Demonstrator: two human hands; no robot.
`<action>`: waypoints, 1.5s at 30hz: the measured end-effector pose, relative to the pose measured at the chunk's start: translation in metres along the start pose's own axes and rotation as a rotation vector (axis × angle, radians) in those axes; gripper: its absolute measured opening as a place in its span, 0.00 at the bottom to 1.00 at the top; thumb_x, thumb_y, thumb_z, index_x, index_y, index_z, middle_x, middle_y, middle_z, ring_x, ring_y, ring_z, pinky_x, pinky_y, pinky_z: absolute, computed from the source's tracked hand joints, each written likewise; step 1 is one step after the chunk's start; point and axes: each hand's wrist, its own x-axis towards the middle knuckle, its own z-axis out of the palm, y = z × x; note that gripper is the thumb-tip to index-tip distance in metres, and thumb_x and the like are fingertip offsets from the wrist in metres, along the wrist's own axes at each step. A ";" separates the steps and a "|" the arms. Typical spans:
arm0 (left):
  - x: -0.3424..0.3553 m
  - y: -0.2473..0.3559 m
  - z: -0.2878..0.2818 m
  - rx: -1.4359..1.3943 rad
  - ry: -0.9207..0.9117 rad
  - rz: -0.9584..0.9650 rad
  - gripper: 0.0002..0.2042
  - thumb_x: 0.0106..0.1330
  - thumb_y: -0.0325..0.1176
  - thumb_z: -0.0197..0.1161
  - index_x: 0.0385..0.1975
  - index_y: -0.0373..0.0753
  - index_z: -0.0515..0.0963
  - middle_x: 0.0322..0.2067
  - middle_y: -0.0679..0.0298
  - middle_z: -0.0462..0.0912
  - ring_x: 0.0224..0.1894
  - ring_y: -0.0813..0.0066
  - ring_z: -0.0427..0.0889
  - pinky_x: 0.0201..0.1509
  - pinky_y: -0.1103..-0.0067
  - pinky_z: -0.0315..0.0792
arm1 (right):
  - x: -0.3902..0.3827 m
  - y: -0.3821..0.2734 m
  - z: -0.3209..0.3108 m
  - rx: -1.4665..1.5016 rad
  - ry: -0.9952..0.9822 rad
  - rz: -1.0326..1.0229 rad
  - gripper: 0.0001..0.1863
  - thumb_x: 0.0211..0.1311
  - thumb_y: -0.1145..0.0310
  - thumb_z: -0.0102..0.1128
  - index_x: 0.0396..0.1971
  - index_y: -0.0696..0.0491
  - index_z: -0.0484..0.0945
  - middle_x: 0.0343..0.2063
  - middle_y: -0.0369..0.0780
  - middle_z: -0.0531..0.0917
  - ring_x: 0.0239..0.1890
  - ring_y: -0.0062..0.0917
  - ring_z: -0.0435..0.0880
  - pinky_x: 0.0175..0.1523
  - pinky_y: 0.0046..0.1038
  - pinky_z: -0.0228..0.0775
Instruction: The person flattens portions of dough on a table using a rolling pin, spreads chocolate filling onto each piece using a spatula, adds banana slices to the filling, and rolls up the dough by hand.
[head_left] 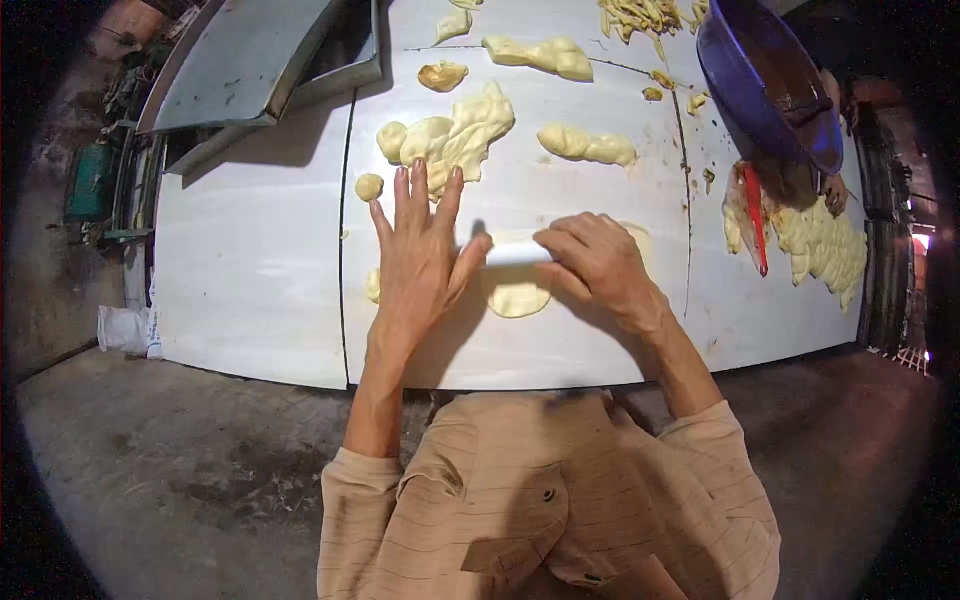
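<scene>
A white rolling pin point(515, 254) lies crosswise over a flattened round of pale dough point(519, 300) on the white tabletop. My right hand point(603, 265) is closed round the pin's right end, fingers bent over it. At the other end, my left hand point(418, 255) is stretched flat with fingers spread, its thumb at the pin's tip. Just beyond the left fingertips sits a lumpy mass of dough point(482, 130), partly covered by them. A small dough ball point(369, 187) rests left of those fingers, and another dough piece point(374, 286) shows beside the left wrist.
Grey metal trays point(235, 75) are stacked at the far left. Longer dough pieces point(588, 146) lie ahead, with cut strips point(640, 15) beyond. On the right are a purple basin point(735, 70), a red-edged plastic bag point(755, 220), flattened dough point(825, 250) and another person's hand point(835, 195).
</scene>
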 end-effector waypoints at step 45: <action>0.040 0.000 0.045 0.166 -0.021 -0.281 0.31 0.78 0.49 0.47 0.77 0.45 0.58 0.77 0.41 0.45 0.79 0.37 0.35 0.69 0.29 0.26 | 0.054 0.030 0.059 -0.372 0.060 0.507 0.30 0.72 0.50 0.53 0.70 0.42 0.69 0.75 0.51 0.58 0.79 0.50 0.49 0.72 0.72 0.36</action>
